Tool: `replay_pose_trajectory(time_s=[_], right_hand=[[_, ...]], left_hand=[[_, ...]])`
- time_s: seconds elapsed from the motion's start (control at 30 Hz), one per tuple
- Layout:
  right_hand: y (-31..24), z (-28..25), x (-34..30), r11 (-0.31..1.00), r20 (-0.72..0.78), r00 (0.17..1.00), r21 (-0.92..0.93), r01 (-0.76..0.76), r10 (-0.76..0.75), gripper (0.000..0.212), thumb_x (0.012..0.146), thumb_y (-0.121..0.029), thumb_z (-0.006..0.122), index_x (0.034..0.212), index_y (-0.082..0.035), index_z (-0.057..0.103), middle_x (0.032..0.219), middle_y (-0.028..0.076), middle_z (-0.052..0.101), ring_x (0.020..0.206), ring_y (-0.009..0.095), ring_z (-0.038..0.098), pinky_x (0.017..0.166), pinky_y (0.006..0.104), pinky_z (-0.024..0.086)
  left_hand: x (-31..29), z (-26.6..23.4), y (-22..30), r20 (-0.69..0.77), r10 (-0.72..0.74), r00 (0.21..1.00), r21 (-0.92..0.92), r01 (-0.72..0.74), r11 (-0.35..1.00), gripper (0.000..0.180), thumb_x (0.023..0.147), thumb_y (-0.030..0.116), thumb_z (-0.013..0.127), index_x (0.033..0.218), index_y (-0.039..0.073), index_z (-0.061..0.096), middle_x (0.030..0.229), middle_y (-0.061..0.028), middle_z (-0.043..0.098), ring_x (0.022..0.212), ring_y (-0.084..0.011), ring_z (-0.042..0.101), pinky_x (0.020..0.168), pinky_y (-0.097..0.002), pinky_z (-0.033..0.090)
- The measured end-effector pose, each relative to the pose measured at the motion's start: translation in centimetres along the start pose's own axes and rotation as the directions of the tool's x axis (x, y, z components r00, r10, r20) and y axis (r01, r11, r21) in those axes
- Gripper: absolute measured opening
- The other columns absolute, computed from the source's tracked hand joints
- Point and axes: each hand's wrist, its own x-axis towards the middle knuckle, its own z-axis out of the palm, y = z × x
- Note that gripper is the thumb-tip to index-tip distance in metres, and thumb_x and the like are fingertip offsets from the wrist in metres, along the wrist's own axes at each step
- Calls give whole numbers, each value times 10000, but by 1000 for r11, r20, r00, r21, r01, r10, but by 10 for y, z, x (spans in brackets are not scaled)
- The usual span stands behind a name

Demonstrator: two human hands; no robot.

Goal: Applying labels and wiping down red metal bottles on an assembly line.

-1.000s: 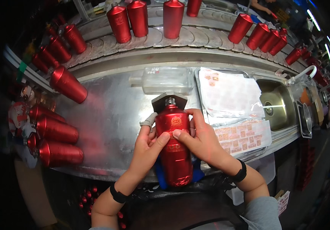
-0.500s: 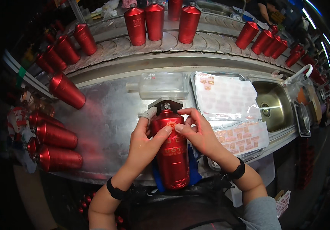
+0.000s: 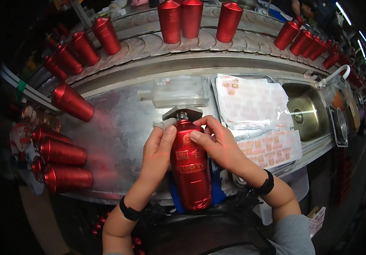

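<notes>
A glossy red bottle [image 3: 192, 182] with gold print lies in front of me, its clear neck pointing away against a dark angled block [image 3: 182, 113]. My left hand [image 3: 158, 146] grips the bottle's left shoulder, thumb along its edge; a whitish wrap covers one finger. My right hand [image 3: 217, 142] is on the other shoulder, thumb pressed beside the gold emblem and index finger curled near the neck. Whether a small piece sits under the right fingertips is hidden. Blue cloth [image 3: 218, 189] shows beneath the bottle.
Beyond the block lies a clear rectangular bottle [image 3: 181, 91]. Sticker sheets [image 3: 253, 102] rest on a tray at right, next to a steel sink [image 3: 306, 112]. Several red bottles [image 3: 66, 152] lie at left; more stand on the curved conveyor [image 3: 144, 44] at the back.
My left thumb has drawn back from the bottle's front to its left edge. The right thumb stays by the emblem. Conveyor bottles have shifted right.
</notes>
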Motion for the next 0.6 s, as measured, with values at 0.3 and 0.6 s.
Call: replay_pose_trajectory(time_s=[0.3, 0.6], right_hand=[[-1, 0, 12, 997, -12, 1000, -76, -18, 17, 510, 876, -451, 699, 1056, 8, 569, 783, 133, 633, 715, 199, 604, 647, 328, 472], [20, 4, 8, 994, -30, 998, 83, 66, -63, 400, 888, -375, 703, 1030, -19, 591, 633, -30, 436, 594, 63, 378, 528, 274, 316]], left_hand=[[0, 7, 2, 22, 80, 997, 115, -82, 990, 395, 1029, 235, 551, 1348, 3, 518, 1225, -80, 612, 1108, -132, 564, 978, -284, 454], [4, 15, 2, -31, 33, 999, 136, -29, 990, 367, 959, 195, 662, 1251, -3, 560, 1155, -99, 640, 1037, -137, 607, 900, -287, 497]])
